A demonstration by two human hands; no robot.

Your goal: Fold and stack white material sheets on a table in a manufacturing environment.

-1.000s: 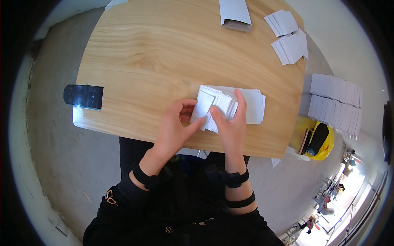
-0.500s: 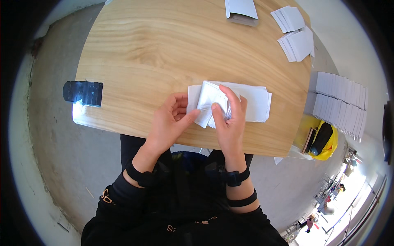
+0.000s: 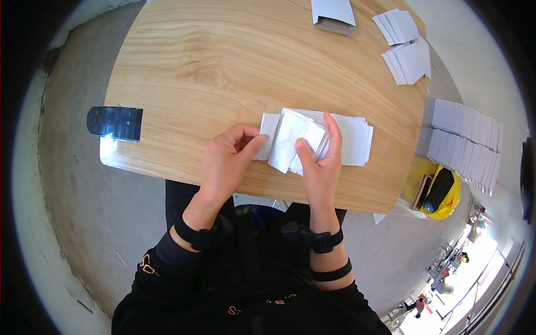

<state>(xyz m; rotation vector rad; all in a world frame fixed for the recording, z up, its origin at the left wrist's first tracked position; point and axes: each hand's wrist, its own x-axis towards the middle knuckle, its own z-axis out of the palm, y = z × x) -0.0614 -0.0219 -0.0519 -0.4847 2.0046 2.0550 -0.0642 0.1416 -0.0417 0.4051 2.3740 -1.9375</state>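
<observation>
Over the near part of the table, my right hand [image 3: 325, 173] grips a small bundle of folded white papers [image 3: 291, 137], its thumb pressed on top and its fingers along the right side. Beneath that bundle, a longer pile of white papers [image 3: 355, 140] lies on the wood and sticks out to the right. A white paper flap [image 3: 269, 125] shows at the left. My left hand [image 3: 226, 159] is closed on its left edge in a pinch between thumb and forefinger.
The wooden table [image 3: 184, 78] carries a white box [image 3: 334, 14] at its far edge and fanned white stacks [image 3: 403, 58] at far right. A dark glossy piece [image 3: 116, 123] sits at the left edge. Beyond the right edge are tall white stacks [image 3: 463, 137] and a yellow bag [image 3: 449, 198].
My left thumb has slid off the upper bundle onto the edge of the paper flap. My right hand has shifted slightly right, its forefinger now raised straighter beside the bundle.
</observation>
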